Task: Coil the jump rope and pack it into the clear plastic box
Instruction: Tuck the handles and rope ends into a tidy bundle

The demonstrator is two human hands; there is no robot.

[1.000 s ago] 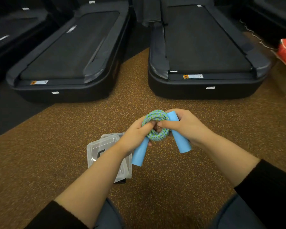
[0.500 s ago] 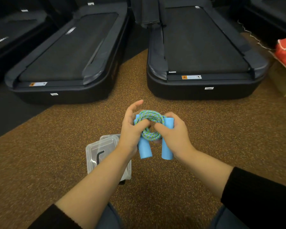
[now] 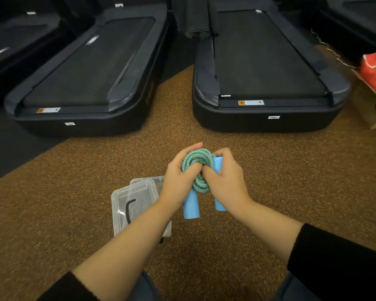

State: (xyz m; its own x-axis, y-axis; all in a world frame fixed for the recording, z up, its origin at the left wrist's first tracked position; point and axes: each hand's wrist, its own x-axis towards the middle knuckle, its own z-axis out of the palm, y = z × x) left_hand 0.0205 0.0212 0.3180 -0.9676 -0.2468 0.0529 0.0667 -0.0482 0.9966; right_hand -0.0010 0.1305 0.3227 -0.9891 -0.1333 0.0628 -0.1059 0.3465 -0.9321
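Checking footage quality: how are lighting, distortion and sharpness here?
Head view: dim room with dark upper corners; wide-angle bowing bends the treadmills; coiled rope and both hands, left and right, sharp; soft glare on the clear box.

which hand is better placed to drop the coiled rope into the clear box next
Probably the left hand: the clear plastic box sits on the floor directly under the left forearm, while the right hand is farther over. Both hands grip the jump rope.

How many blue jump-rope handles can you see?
2: one handle below the left hand, the other handle gripped in the right hand. None seems hidden.
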